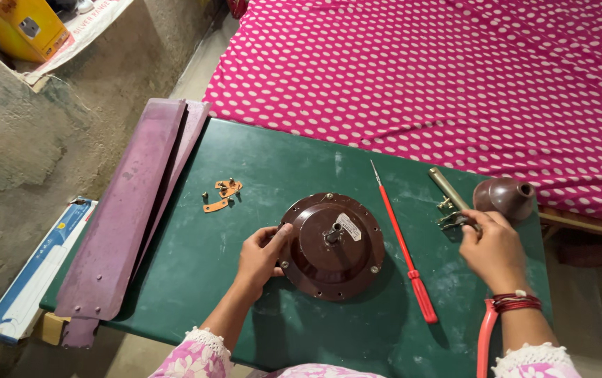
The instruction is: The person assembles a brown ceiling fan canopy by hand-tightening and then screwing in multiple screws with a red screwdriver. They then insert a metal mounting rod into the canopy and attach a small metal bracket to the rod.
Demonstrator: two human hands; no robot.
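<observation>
Head view: my left hand (262, 255) grips the brown motor housing (332, 245) to steady it on the table (280, 168); my right hand (493, 248) closes on the metal bracket (455, 220).

Green surface (259, 161) carries a brown motor housing (332, 245), red screwdriver (404, 252), purple fan blades (129, 210), copper bracket bits (221, 194), brass rod (448, 189), brown cone cover (505, 197).

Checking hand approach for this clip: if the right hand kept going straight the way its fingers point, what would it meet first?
The right hand points up-left; its fingers already seem to touch the small metal fitting at the base of the brass rod. That comes first, though actual contact is hard to confirm.
</observation>
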